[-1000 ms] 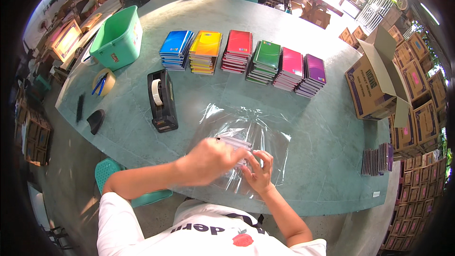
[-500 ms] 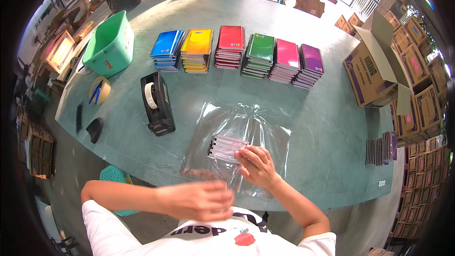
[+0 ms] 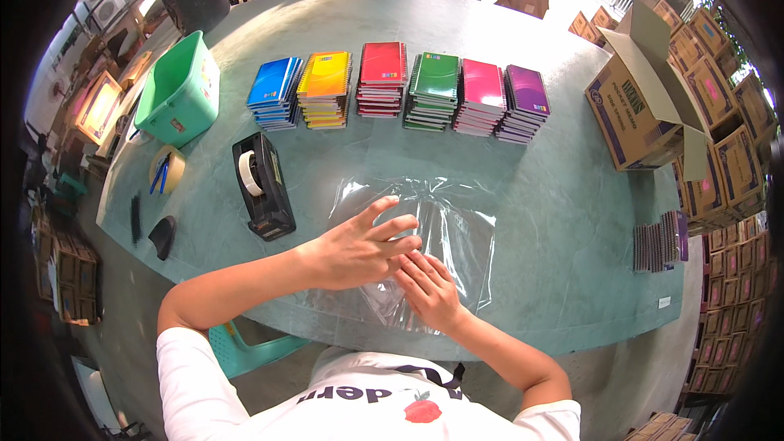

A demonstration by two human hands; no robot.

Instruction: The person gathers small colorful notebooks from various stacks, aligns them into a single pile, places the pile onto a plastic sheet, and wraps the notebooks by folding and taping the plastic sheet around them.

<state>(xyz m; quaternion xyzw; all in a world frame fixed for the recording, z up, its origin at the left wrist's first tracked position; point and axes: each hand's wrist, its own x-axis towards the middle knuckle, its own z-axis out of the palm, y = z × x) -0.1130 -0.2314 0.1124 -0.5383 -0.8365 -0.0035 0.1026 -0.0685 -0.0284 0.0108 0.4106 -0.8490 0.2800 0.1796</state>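
On the table lies a clear plastic bag or sheet [image 3: 461,224], wrinkled and shiny. My left hand [image 3: 359,249] is over its left part, fingers spread and bent a little, with nothing visible in them. Close beside it, my right hand [image 3: 431,290] rests on the plastic, its fingers stretched out and their tips near the left hand's. My hands hide what lies beneath them. Beyond the plastic stand stacks of spiral notebooks: blue [image 3: 275,83], yellow [image 3: 326,77], red [image 3: 383,65], green [image 3: 434,77], pink [image 3: 483,86] and purple [image 3: 527,94].
A black tape dispenser [image 3: 265,188] stands left of the plastic. Farther left are a green bin [image 3: 181,90], a tape roll [image 3: 167,171] with blue pens and a black curved piece [image 3: 162,237]. At right stand an open carton [image 3: 637,114] and more purple notebooks [image 3: 660,242].
My left hand has moved up and forward from the table's near edge onto the plastic. The white-edged bundle seen under my right hand is now hidden. My right hand shifted slightly nearer me.
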